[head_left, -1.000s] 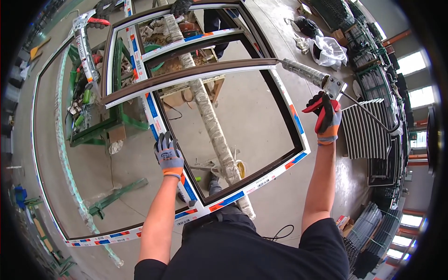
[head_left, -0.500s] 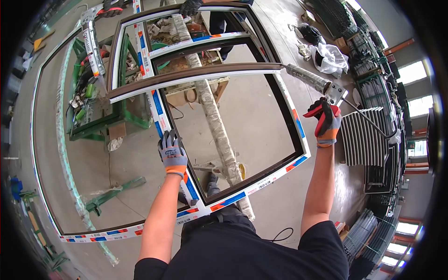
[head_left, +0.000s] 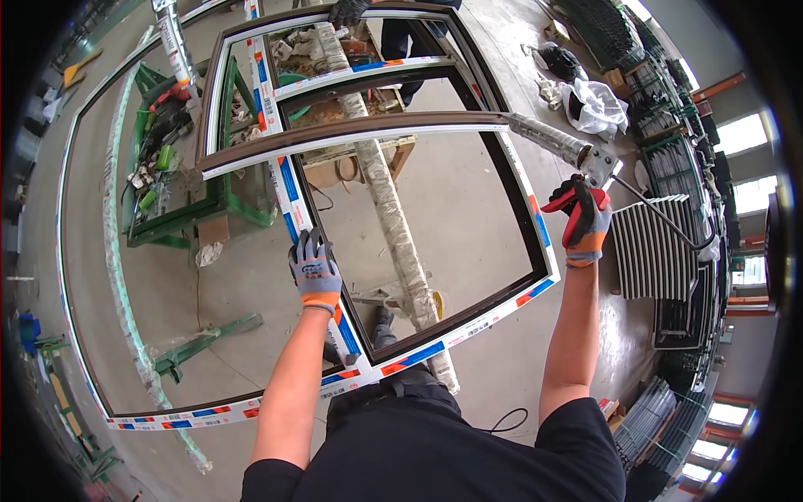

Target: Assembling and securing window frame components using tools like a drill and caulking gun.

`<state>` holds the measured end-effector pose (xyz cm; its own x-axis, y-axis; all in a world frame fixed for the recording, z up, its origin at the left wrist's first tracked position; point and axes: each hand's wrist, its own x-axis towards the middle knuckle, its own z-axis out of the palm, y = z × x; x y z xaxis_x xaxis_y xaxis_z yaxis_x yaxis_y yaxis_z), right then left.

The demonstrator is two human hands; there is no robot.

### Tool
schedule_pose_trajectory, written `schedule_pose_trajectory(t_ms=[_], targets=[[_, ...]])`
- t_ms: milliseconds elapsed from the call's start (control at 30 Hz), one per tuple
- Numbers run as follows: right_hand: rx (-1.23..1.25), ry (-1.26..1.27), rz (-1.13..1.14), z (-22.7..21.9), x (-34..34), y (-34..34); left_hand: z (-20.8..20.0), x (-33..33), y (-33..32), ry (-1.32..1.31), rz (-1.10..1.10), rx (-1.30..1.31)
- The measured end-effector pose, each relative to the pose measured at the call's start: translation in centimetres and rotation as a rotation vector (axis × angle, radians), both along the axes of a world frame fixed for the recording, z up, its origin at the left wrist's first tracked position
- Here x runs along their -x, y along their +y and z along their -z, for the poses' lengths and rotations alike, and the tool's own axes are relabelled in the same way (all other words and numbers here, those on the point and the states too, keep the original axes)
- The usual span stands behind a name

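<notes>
The person's left hand [head_left: 314,269], in a grey glove with an orange cuff, lies on the middle upright bar of a large white-and-brown plastic window frame [head_left: 544,251] that is wrapped in white protective tape with blue and red patches. The fingers [head_left: 308,244] are curled over the bar, pointing up along it, so the bar runs under the palm and out beyond the fingertips.

The right hand [head_left: 583,219], in a red-and-black glove with an orange cuff, is closed around the handle of a grey metal caulking gun [head_left: 559,142]. Its long tube points up and left from the fist, its tip at the right end of a curved brown frame rail [head_left: 351,130] that crosses the frame. A thin black hose [head_left: 661,213] trails from the gun to the right.

Under the frame stand a green metal trestle [head_left: 209,209] and a long wrapped profile [head_left: 393,217]. At the far edge of the frame, another person's dark-gloved hand [head_left: 347,12] grips it.
</notes>
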<state>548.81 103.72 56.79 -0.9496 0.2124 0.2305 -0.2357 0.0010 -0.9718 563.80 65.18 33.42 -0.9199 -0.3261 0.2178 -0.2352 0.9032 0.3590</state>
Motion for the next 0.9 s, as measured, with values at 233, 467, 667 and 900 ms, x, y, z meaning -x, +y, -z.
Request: schedule_pose_trajectory(t_ms=[233, 467, 667, 900], targets=[[-0.106, -0.011, -0.042, -0.2, -0.9, -1.7, 0.1, -0.1, -0.2, -0.036, -0.017, -0.001], [-0.239, 0.014, 0.023, -0.8, -2.1, -4.4, 0.1, 0.0, -0.3, 0.050, 0.013, -0.039], [-0.207, 0.031, -0.052, -0.2, -2.5, -4.2, -0.2, 0.0, -0.3, 0.010, 0.005, -0.021], [-0.202, -0.031, -0.068, -0.7, -3.7, -6.5, -0.3, -0.2, -0.3, 0.024, -0.003, -0.050]])
